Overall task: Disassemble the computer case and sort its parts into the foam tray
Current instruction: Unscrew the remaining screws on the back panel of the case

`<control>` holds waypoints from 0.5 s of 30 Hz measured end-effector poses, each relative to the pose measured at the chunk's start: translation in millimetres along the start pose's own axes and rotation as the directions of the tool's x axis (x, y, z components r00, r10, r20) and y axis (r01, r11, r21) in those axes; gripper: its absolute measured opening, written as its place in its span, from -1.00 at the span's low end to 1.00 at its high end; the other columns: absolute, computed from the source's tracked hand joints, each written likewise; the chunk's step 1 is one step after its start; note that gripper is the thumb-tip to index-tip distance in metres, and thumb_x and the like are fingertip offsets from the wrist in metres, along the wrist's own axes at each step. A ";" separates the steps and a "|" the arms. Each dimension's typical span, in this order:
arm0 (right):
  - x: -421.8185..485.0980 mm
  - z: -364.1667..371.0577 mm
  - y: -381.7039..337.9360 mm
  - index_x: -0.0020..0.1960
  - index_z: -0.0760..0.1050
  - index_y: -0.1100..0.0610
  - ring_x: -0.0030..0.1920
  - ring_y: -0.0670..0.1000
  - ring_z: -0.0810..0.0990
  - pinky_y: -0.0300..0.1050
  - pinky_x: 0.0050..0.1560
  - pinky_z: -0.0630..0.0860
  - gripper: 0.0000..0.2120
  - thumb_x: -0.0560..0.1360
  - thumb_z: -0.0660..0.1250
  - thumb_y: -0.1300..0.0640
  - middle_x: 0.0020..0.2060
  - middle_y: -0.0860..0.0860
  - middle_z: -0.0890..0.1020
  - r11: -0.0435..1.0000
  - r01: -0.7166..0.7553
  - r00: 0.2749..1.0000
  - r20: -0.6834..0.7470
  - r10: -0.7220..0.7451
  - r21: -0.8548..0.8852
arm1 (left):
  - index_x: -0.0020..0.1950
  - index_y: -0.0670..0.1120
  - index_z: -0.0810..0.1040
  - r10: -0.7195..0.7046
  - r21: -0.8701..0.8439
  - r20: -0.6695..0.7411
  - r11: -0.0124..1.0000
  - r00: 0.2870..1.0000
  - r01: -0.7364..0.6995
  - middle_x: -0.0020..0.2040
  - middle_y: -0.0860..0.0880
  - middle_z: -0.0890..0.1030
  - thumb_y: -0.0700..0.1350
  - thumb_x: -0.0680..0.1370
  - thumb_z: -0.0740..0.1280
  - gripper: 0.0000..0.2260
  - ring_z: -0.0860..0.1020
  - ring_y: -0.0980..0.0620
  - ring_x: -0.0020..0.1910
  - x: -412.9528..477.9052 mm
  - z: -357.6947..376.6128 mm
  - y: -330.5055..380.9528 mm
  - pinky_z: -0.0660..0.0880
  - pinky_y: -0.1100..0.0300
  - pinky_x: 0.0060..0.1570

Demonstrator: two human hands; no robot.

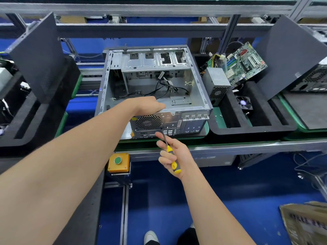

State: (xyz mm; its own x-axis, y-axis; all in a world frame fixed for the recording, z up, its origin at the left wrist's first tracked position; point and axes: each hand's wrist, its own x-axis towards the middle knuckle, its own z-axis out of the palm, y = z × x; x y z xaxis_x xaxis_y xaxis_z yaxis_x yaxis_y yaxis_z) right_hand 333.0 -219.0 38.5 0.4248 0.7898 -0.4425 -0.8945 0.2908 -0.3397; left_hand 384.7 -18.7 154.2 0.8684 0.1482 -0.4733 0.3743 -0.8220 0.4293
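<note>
At your far left a black foam tray (26, 124) holds a dark side panel (39, 57), which leans upright in it; what else lies in that tray is too cut off to tell.

The computer case (154, 82) lies on its side in the middle of the worktop (141, 147), open side up. Inside it you have a bare metal drive cage (155, 61) along the far wall and loose black cables (169, 85) trailing over the floor of the shell. Your left hand (150, 105) lies on the near top rim of the case, fingers bent down over the rim to the inside, gripping it just above the round fan grille (148, 122).

Below the worktop's edge sits an orange box with a green button (118, 160).

Your right hand (172, 156) holds a yellow-and-grey screwdriver (173, 160) by the handle, fingers loosely curled about it, the shaft pointing up at the rear panel beside the grille.

Just right of the case is the second foam tray (253, 129). In it a grey power supply (218, 84) stands in the left slot, a green motherboard (246, 64) leans behind it, a small black fan (245, 103) lies flat in the middle compartment, and another dark panel (286, 57) leans at the tray's right end.
</note>
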 end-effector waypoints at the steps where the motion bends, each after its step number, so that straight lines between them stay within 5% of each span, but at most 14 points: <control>1: -0.4 -1.4 0.1 0.29 0.65 0.21 -0.60 -0.12 0.30 -0.24 -0.62 0.28 -0.70 0.69 0.24 0.11 -0.20 0.01 0.56 0.997 -0.021 0.999 0.050 0.017 0.079 | -0.27 -0.04 0.20 0.004 -0.002 0.002 1.000 1.000 -0.004 -0.29 -0.02 0.22 0.12 0.55 0.16 -0.69 0.17 -0.06 -0.32 0.1 0.1 0.0 0.11 0.03 -0.25; 7: 3.0 -2.7 10.7 0.25 0.64 0.25 -0.63 -0.11 0.28 -0.26 -0.69 0.23 -0.68 0.75 0.14 0.18 -0.30 -0.01 0.43 0.966 -0.009 0.997 0.082 -0.012 0.260 | -0.27 -0.04 0.22 0.001 0.009 0.009 1.000 1.000 -0.001 -0.29 -0.03 0.24 0.14 0.49 0.15 -0.71 0.18 -0.06 -0.33 0.3 0.1 -0.1 0.12 0.03 -0.26; 12: 6.6 5.5 12.8 0.22 0.52 0.24 -0.60 -0.10 0.22 -0.23 -0.66 0.23 -0.78 0.76 0.14 0.17 -0.37 0.01 0.41 0.983 0.140 0.981 -0.115 -0.154 -0.119 | -0.28 -0.04 0.19 0.005 -0.003 0.009 1.000 1.000 -0.005 -0.30 -0.02 0.20 0.11 0.50 0.15 -0.71 0.15 -0.05 -0.34 2.4 0.5 -1.4 0.11 0.02 -0.26; 15: 6.6 12.0 11.9 0.15 0.53 0.23 -0.58 -0.04 0.22 -0.21 -0.59 0.24 -0.75 0.77 0.10 0.16 -0.38 0.05 0.45 0.870 0.169 0.934 -0.206 -0.291 -0.463 | -0.31 -0.02 0.22 0.009 -0.009 0.009 1.000 1.000 -0.009 -0.33 -0.02 0.22 0.10 0.53 0.16 -0.71 0.16 -0.04 -0.37 2.8 0.3 -2.2 0.11 0.04 -0.28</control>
State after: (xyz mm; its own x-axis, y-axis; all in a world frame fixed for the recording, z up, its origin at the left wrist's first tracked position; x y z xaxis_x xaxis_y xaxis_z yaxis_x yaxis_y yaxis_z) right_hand 323.6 -203.8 41.5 0.6859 0.5419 -0.4857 -0.6421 0.1366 -0.7543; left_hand 386.2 -16.7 151.7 0.8687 0.1362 -0.4762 0.3698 -0.8180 0.4406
